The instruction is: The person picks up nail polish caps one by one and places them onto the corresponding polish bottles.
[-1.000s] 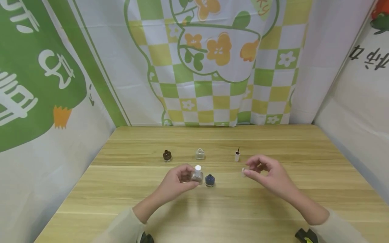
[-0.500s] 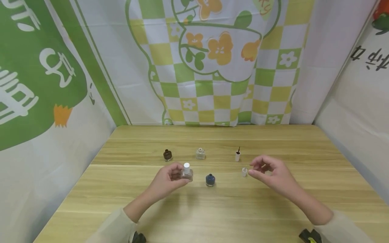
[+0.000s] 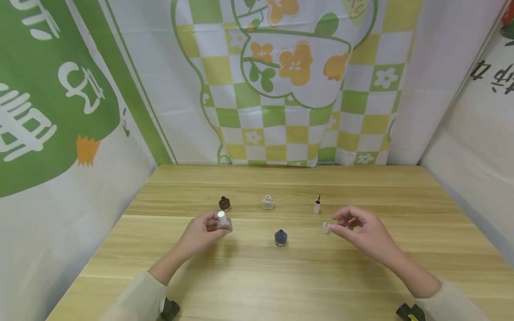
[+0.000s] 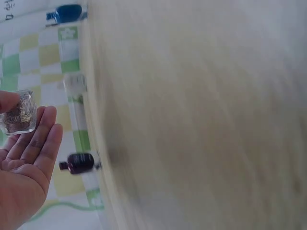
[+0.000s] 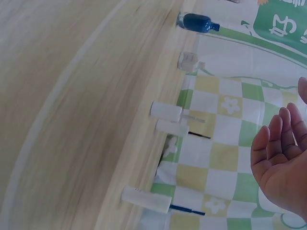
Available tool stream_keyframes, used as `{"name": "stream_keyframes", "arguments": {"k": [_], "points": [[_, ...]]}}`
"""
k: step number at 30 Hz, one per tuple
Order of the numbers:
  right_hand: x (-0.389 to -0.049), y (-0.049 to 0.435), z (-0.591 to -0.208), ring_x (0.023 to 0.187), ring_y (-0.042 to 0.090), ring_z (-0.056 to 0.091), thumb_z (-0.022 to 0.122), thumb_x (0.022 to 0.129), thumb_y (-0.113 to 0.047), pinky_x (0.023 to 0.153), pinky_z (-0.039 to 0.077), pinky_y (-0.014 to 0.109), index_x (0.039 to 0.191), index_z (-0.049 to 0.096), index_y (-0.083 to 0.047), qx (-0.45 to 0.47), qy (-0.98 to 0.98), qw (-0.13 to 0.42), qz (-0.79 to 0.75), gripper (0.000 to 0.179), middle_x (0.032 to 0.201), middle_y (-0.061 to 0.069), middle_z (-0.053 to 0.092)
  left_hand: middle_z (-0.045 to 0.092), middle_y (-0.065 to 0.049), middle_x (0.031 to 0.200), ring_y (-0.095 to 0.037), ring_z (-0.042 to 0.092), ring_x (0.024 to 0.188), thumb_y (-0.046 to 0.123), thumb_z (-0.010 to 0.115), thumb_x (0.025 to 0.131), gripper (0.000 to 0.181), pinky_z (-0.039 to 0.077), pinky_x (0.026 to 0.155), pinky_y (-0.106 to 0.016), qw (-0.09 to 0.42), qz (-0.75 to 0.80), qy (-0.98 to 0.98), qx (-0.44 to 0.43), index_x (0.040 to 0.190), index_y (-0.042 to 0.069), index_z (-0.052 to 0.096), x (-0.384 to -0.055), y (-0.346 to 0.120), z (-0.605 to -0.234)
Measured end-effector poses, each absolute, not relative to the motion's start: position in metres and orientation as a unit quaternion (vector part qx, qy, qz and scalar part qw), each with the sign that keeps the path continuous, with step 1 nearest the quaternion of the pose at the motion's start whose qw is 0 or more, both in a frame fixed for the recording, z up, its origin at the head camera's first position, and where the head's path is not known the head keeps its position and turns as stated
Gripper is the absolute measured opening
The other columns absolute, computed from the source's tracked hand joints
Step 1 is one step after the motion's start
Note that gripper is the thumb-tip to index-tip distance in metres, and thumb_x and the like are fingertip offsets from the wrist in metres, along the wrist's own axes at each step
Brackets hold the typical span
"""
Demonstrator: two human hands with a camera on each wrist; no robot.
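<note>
My left hand (image 3: 196, 238) grips a glittery nail polish bottle (image 3: 225, 225) by its glass body, its white cap on top; glitter shows through the glass (image 4: 20, 117) in the left wrist view. Loosely curled, my right hand (image 3: 363, 232) holds nothing. Right beside its fingertips stands a white brush cap (image 3: 326, 228), pale brush up. Behind that is another white cap with a dark brush (image 3: 317, 207). A third cap, with a blue brush (image 5: 146, 199), shows in the right wrist view; the right hand hides it from the head view.
An uncapped blue polish bottle (image 3: 280, 238) stands mid-table. Farther back are an uncapped clear bottle (image 3: 268, 203) and an uncapped dark brown bottle (image 3: 224, 203), the latter just behind the left hand. A patterned cloth (image 3: 277, 129) hangs behind the wooden table (image 3: 257, 285).
My left hand has carried the glittery bottle leftward, away from the blue bottle to in front of the brown one. My right hand has drawn off the pale-brush cap, which stays standing.
</note>
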State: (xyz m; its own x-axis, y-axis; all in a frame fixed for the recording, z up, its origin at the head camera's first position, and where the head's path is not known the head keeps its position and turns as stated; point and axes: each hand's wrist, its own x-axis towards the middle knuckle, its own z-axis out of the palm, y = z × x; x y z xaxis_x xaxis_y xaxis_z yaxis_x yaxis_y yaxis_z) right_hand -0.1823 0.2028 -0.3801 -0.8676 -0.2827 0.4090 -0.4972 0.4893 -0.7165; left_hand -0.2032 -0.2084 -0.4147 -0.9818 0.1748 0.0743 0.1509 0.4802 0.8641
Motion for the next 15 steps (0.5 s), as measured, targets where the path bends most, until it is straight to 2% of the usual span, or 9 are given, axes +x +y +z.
{"name": "stream_keyframes", "arguments": {"k": [7, 15], "points": [[-0.182, 0.216, -0.386, 0.077, 0.01, 0.058, 0.075, 0.086, -0.017, 0.067, 0.052, 0.025, 0.095, 0.066, -0.013, 0.201, -0.872, 0.131, 0.426, 0.013, 0.084, -0.005, 0.063, 0.068, -0.014, 0.11, -0.033, 0.063, 0.107, 0.014, 0.071, 0.086, 0.023, 0.051, 0.09, -0.046, 0.005, 0.468, 0.881, 0.075, 0.102, 0.004, 0.059, -0.211, -0.226, -0.42], [-0.182, 0.24, -0.393, 0.077, 0.01, 0.058, 0.075, 0.087, -0.022, 0.067, 0.051, 0.024, 0.097, 0.066, -0.013, 0.154, -0.893, 0.133, 0.401, 0.016, 0.084, -0.003, 0.064, 0.066, -0.02, 0.114, -0.036, 0.061, 0.108, 0.016, 0.07, 0.088, 0.029, 0.05, 0.09, -0.048, -0.004, 0.448, 0.892, 0.058, 0.109, -0.001, 0.058, -0.217, -0.243, -0.422]]}}
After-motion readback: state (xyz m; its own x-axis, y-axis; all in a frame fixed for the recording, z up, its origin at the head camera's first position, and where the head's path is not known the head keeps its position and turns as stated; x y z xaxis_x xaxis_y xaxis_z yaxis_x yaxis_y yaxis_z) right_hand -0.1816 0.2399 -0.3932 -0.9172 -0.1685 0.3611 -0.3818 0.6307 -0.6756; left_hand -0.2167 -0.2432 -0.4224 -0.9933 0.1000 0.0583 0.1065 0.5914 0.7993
